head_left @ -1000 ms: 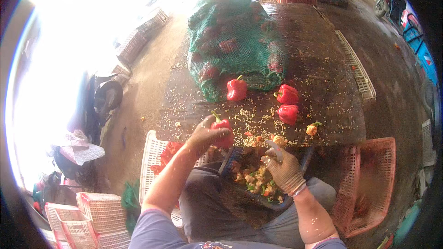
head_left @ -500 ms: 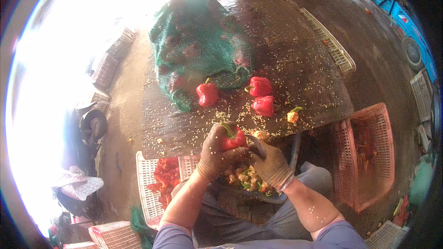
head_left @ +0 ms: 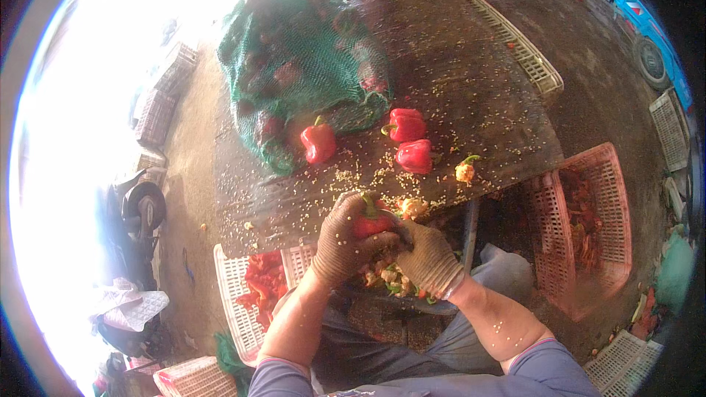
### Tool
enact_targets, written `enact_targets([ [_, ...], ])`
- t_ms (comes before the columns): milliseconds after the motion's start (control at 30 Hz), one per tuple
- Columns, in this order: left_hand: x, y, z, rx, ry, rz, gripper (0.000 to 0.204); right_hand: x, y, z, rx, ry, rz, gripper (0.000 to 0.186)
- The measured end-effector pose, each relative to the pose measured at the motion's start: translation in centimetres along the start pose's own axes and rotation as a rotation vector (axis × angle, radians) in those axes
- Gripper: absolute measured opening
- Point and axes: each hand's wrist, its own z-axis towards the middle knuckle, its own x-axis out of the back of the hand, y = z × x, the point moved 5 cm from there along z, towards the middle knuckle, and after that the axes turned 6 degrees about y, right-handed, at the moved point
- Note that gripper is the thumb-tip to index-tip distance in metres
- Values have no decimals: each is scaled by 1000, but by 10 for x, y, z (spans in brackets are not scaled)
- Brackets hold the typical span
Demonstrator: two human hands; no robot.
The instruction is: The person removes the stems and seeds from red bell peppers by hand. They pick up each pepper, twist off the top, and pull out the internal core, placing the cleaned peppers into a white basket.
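Observation:
My gloved left hand [head_left: 340,246] grips a red bell pepper [head_left: 371,222], stem upward. Against its right side is my gloved right hand [head_left: 428,257], closed on a curved metal tool, now mostly hidden. On the seed-strewn table [head_left: 500,110] lie three red peppers [head_left: 318,143] and pale cores [head_left: 412,208], with a green mesh bag [head_left: 298,66] of peppers behind them. Below my hands, a container [head_left: 393,281] holds cores and green stems. A white crate [head_left: 229,295] with red pepper pieces [head_left: 261,290] is left of my knees.
A pink crate [head_left: 544,242] with red pieces stands right of my legs, a long cream crate [head_left: 515,44] along the table's right side. Stacked crates [head_left: 158,110] and a dark wheeled object [head_left: 143,206] are at left, a blue vehicle [head_left: 621,0] at far right.
My hands have come together: the right hand has moved onto the pepper held in my left, covering most of its tool. The view has also swung, shifting the table leftward and upward.

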Motion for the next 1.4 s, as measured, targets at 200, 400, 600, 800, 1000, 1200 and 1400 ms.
enact_targets([
  [200,4,14,-2,-25,117,-17,58,-7,0,6,-23,-27,-62,25],
  [400,27,7,0,163,445,-325,62,-49,23,-4,164,-150,-357,35],
  [600,31,-53,9,382,395,-772,65,-35,23,7,135,-51,4,31],
  [800,-2,-52,-13,427,100,-744,74,-1,-7,2,-103,-113,395,49],
  [1000,-11,-39,-26,287,-193,-209,59,2,-8,2,-32,-120,341,51],
  [1200,-19,-38,-38,593,-325,-559,65,2,-7,-6,-35,-131,188,55],
  [1400,-39,-32,-40,567,-215,-858,47,18,-10,-4,39,-109,210,58],
])
